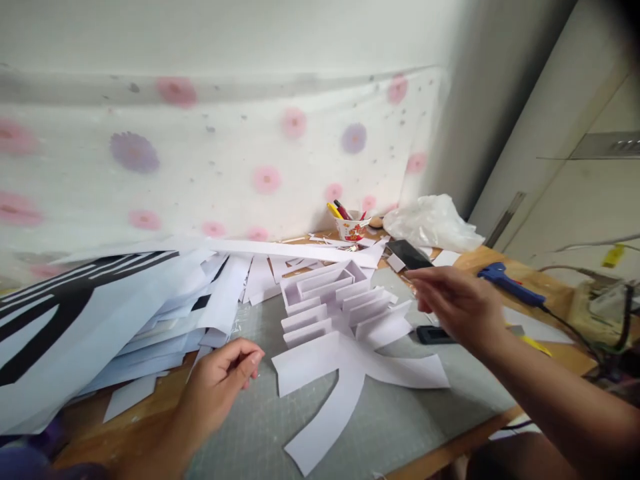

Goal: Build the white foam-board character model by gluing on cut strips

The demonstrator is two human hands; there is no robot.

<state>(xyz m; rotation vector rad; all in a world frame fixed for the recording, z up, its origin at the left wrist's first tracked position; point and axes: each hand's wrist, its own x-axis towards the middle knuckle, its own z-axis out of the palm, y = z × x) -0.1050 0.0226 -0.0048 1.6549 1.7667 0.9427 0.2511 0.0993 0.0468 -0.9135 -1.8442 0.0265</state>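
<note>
A white paper or foam-board construction (345,363) with raised upright strips and curved flat arms stands on the grey-green cutting mat (240,440). Left of it, my left hand (220,377) hovers with curled fingers and the thumb pressed to the index finger; nothing shows in it. My right hand (457,303) is closed in a pinch above the mat's right side. Its fingertips overlap the near corner of a dark flat rectangular object (407,255); whether they grip it or something smaller, I cannot tell. A black, rounded tool (434,335) lies below my right hand.
Stacked white sheets (145,333) with black printed shapes cover the left side. Behind are paper offcuts (263,283), a patterned pen cup (351,229) and a clear plastic bag (433,223). A blue glue gun (510,283) with a cord lies at the right.
</note>
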